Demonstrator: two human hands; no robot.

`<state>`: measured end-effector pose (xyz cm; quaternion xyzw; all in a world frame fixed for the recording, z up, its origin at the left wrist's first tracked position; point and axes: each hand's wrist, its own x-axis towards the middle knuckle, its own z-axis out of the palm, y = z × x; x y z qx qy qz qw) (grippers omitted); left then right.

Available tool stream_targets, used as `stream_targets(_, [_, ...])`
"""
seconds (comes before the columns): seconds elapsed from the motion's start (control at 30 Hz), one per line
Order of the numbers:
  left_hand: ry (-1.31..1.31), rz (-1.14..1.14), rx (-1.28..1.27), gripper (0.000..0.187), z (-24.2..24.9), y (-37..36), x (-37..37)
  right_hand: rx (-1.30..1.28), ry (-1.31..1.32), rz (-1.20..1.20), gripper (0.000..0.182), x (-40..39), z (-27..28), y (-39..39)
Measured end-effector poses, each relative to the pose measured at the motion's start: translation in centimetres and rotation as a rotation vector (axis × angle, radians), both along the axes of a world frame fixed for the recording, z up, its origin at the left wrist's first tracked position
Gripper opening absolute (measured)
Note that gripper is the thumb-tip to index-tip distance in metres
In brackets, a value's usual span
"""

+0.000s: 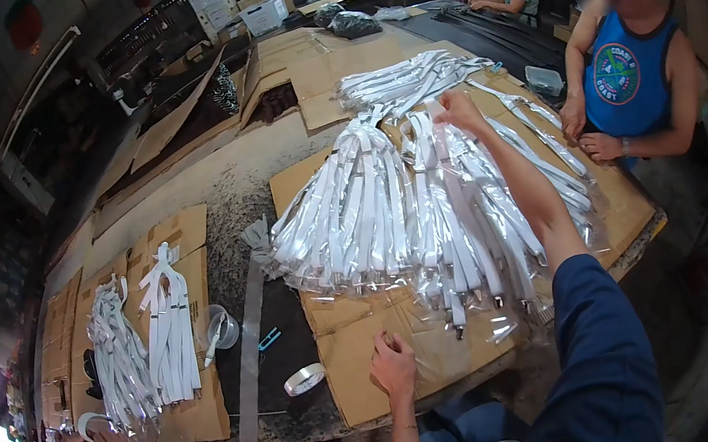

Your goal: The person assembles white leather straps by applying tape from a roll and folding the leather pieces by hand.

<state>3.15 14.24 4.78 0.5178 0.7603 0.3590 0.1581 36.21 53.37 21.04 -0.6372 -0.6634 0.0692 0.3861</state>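
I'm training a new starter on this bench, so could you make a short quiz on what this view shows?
1. Which is nearest the left hand?
a) the blue clip
b) the roll of tape
c) the clear plastic cup

2. True or false: the right hand lies flat on bare cardboard.

3. Fill in the colour: the co-worker standing at the right wears a ____ tank top with a round print.

Key: 1. b. 2. False; it is at the upper ends of the white lanyards. 3. Blue.
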Motion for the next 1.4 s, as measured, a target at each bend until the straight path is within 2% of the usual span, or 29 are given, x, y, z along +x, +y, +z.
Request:
stream_targets(0.03, [-0.004, -0.006, 0.0, 0.029, -0.1, 0.1, 0.1, 0.129, 0.054, 0.043, 0.038, -0.2, 1.6, -1.4])
stream_targets(0.1, [0.022, 0.009, 0.027, 0.029, -0.1, 0.0, 0.0, 0.173, 0.03, 0.04, 0.036, -0.1, 4.1, -4.0])
stream_targets(0.17, [-0.019, -0.004, 0.021, 0.03, -0.3, 0.0, -0.2, 0.164, 0.267, 0.062, 0.036, 0.4, 6.9, -6.5])
stream_targets(0.27, [-0.057, -0.044, 0.02, 0.03, 0.0, 0.0, -0.3, 0.255, 0.335, 0.146, 0.032, -2.5, 13.4, -16.9])
stream_targets(0.33, [-0.075, -0.09, 0.034, 0.028, 1.0, -0.7, -0.8, 0.413, 0.375, 0.282, 0.034, -2.7, 15.2, -20.5])
stream_targets(0.37, [-0.102, -0.11, 0.045, 0.028, 1.4, -1.1, -1.0, 0.402, 0.364, 0.278, 0.034, -2.9, 16.5, -22.6])
stream_targets(0.43, [-0.47, -0.15, 0.188, 0.027, -1.9, 0.1, -2.5, 0.552, 0.177, 0.292, 0.037, -3.5, 20.0, -27.7])
stream_targets(0.5, [-0.684, -0.214, 0.243, 0.026, 0.0, -0.3, -3.7, 0.508, 0.264, 0.371, 0.038, -4.3, 22.5, -33.1])
stream_targets(0.53, [-0.682, -0.211, 0.261, 0.026, 2.6, -0.7, -3.2, 0.475, 0.356, 0.448, 0.039, -4.9, 23.8, -35.5])
stream_targets(0.6, [-0.549, -0.29, 0.428, 0.026, 10.5, -3.9, -2.0, 0.466, 0.296, 0.462, 0.038, -5.7, 25.3, -39.5])
stream_targets(0.63, [-0.466, -0.381, 0.485, 0.028, 15.3, -6.0, -1.3, 0.436, 0.232, 0.464, 0.038, -6.2, 25.3, -41.3])
stream_targets(0.7, [-0.346, -0.548, 0.601, 0.032, 23.6, -9.7, 0.0, 0.426, 0.27, 0.505, 0.037, -7.6, 24.8, -43.9])
stream_targets(0.77, [-0.305, -0.62, 0.655, 0.034, 28.4, -12.3, 1.2, 0.28, 0.344, 0.634, 0.037, -9.0, 24.1, -46.3])
stream_targets(0.83, [-0.459, -0.755, 0.7, 0.034, 31.0, -14.4, 2.5, 0.131, 0.436, 0.743, 0.034, -10.3, 23.3, -49.1])
stream_targets(0.87, [-0.457, -0.751, 0.694, 0.034, 31.4, -15.4, 2.2, 0.091, 0.466, 0.782, 0.033, -10.8, 22.5, -49.9])
stream_targets(0.93, [-0.528, -0.872, 0.411, 0.028, 31.5, -17.2, 1.7, 0.029, 0.537, 0.847, 0.032, -11.8, 21.1, -51.8])
stream_targets(0.97, [-0.528, -0.87, 0.406, 0.028, 31.0, -17.8, 1.7, 0.008, 0.579, 0.886, 0.032, -12.1, 20.0, -52.3])
stream_targets(1.07, [-0.536, -0.654, 0.435, 0.02, 30.0, -20.1, 1.8, 0.006, 0.456, 0.892, 0.03, -12.4, 17.6, -53.6])
stream_targets(1.13, [-0.531, -0.591, 0.408, 0.018, 29.5, -20.8, 1.6, -0.099, 0.666, 0.987, 0.025, -13.1, 15.9, -54.1])
stream_targets(1.17, [-0.519, -0.539, 0.39, 0.017, 29.3, -21.1, 1.4, -0.127, 0.673, 0.998, 0.025, -13.3, 15.4, -54.4])
stream_targets(1.23, [-0.573, -0.513, 0.397, 0.017, 29.0, -21.7, 1.5, -0.148, 0.792, 0.933, 0.019, -13.6, 15.0, -54.9])
stream_targets(1.4, [-0.656, -0.537, 0.394, 0.02, 27.8, -22.7, 1.5, -0.096, 0.779, 0.957, 0.019, -13.5, 13.2, -55.2])
